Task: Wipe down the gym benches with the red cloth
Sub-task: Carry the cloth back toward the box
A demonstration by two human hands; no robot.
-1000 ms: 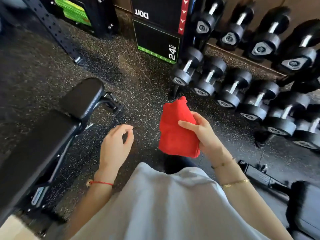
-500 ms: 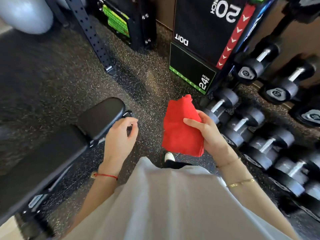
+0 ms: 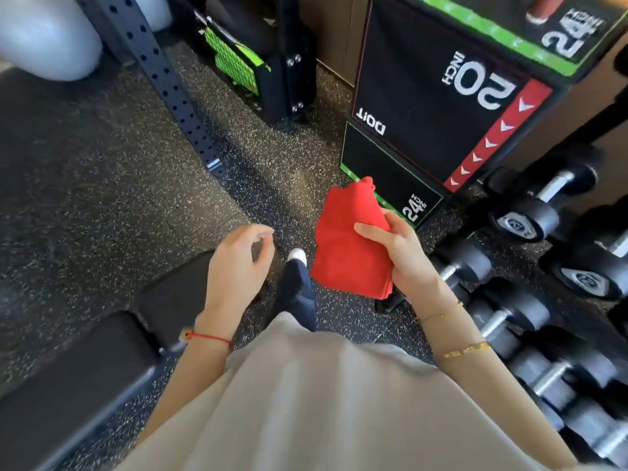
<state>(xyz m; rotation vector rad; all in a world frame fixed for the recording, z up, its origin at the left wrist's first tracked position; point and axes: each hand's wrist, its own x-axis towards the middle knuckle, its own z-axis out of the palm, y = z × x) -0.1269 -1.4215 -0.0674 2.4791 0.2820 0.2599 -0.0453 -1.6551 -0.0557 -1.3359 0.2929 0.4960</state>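
A folded red cloth (image 3: pixel 350 239) hangs in front of me at waist height, and my right hand (image 3: pixel 402 254) grips its right edge with the thumb laid across the front. My left hand (image 3: pixel 238 266) hovers just left of the cloth with fingers loosely curled and holds nothing. A black padded gym bench (image 3: pixel 78 379) runs along the lower left; its smaller pad (image 3: pixel 173 294) lies just under and behind my left wrist. Neither hand touches the bench.
Rows of black dumbbells (image 3: pixel 523 212) fill the right side on the floor and rack. Black plyo boxes (image 3: pixel 428 107) marked 20 and 24 inch stand ahead. A perforated black rack beam (image 3: pixel 170 86) and a grey exercise ball (image 3: pixel 44 39) are at upper left. Speckled rubber floor (image 3: pixel 102 185) stretches left.
The view has swung left and forward, so the dumbbells slid right and the bench dropped lower. My left hand has come off the bench end toward the cloth. The right hand keeps holding the cloth.
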